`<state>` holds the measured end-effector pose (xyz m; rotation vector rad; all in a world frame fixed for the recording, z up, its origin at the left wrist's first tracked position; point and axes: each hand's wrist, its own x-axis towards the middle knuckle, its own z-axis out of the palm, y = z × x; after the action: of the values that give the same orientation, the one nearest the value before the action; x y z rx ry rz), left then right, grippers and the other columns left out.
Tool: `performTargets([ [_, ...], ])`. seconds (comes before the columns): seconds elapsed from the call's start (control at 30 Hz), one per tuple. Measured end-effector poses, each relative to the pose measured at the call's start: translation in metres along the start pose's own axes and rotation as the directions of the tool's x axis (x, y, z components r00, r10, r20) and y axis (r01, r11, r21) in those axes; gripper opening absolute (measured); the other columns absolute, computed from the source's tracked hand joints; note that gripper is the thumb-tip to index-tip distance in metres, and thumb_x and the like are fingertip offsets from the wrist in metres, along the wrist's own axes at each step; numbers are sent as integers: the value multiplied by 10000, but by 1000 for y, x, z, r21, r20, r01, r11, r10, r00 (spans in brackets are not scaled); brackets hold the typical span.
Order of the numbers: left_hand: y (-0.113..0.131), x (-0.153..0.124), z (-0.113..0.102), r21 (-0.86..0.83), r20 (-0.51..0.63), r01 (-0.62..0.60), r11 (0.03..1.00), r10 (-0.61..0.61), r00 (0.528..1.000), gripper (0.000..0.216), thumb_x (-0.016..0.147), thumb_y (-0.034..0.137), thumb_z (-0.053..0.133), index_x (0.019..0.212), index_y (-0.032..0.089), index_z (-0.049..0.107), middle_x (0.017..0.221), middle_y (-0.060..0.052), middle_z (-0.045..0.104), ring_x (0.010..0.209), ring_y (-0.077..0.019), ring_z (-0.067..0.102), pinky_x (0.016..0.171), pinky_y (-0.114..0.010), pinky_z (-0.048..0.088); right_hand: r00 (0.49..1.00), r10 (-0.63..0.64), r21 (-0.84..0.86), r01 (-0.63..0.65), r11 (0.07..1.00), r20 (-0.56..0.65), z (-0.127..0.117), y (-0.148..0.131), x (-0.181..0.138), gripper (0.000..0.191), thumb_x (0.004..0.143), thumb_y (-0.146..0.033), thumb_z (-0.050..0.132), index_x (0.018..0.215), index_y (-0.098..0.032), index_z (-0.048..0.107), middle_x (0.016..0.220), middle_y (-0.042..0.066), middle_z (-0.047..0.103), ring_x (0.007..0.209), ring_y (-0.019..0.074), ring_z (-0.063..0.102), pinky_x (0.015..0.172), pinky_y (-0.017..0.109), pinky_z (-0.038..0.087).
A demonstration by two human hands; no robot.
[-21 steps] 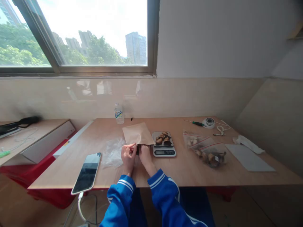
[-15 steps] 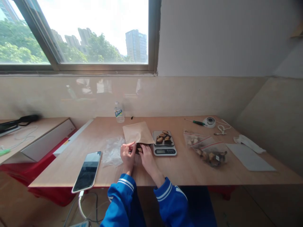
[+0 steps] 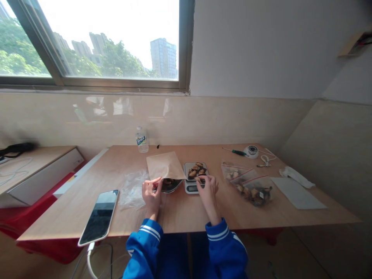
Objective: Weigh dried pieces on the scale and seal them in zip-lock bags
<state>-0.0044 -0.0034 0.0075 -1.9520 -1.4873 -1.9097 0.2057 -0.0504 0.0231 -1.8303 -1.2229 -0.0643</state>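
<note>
Brown paper bag (image 3: 165,164) lies near the frame's centre, mouth open toward me, its edge pinched by thumb and fingers of my left hand (image 3: 151,195). Right of it, a white scale (image 3: 191,188) bears brown pieces (image 3: 193,173); my right hand (image 3: 208,190) curls its fingertips to one small piece (image 3: 197,179), whether gripping I cannot tell.

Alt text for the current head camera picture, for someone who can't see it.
A person's left hand holds the mouth of a brown paper bag, and the right hand is at a kitchen scale bearing brown pieces. Zip bags lie right, a phone left.
</note>
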Motion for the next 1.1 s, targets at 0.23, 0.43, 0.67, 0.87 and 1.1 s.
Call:
performTargets([
  [0.23, -1, -1, 1, -20, 37, 33, 999, -33, 999, 200, 817, 358, 559, 887, 198, 657, 760, -18, 559, 705, -145, 522, 668, -296, 457, 989, -134, -166, 143, 976, 64, 15, 4, 19, 222, 785, -155, 503, 929, -233, 654, 1126, 118, 482, 1005, 285, 410, 808, 427, 331],
  [0.43, -2, -2, 2, -42, 41, 40, 998, -38, 998, 191, 813, 347, 566, 894, 201, 660, 759, -17, 554, 705, -146, 521, 654, -286, 454, 980, -177, -193, 192, 962, 96, 21, 17, 16, 251, 810, -165, 477, 936, -238, 681, 1172, 129, 496, 1041, 307, 395, 826, 454, 319],
  [0.67, -1, -2, 2, -2, 42, 3, 1000, -3, 999, 163, 807, 321, 582, 872, 192, 658, 738, -10, 543, 691, -140, 512, 674, -285, 435, 981, -191, -152, 192, 969, 25, 14, 16, 3, 327, 834, -186, 438, 1102, -251, 614, 1233, 110, 477, 1087, 288, 404, 869, 447, 308],
  [0.87, -3, 2, 8, 76, 5, 6, 997, -6, 1000, 207, 806, 367, 570, 852, 190, 665, 718, -14, 556, 677, -155, 510, 713, -312, 416, 994, -92, 13, 93, 996, -55, -17, 46, -22, 340, 774, -66, 376, 872, -225, 660, 999, 73, 558, 983, 232, 471, 878, 400, 329],
  [1.1, 5, 19, 17, 312, 64, 190, 931, -220, 973, 315, 833, 455, 485, 914, 210, 667, 814, -40, 608, 811, -197, 558, 808, -339, 388, 945, -303, 56, 299, 953, 124, -16, 43, -31, 303, 819, -122, 441, 1013, -248, 636, 1039, 67, 523, 951, 219, 476, 855, 378, 363],
])
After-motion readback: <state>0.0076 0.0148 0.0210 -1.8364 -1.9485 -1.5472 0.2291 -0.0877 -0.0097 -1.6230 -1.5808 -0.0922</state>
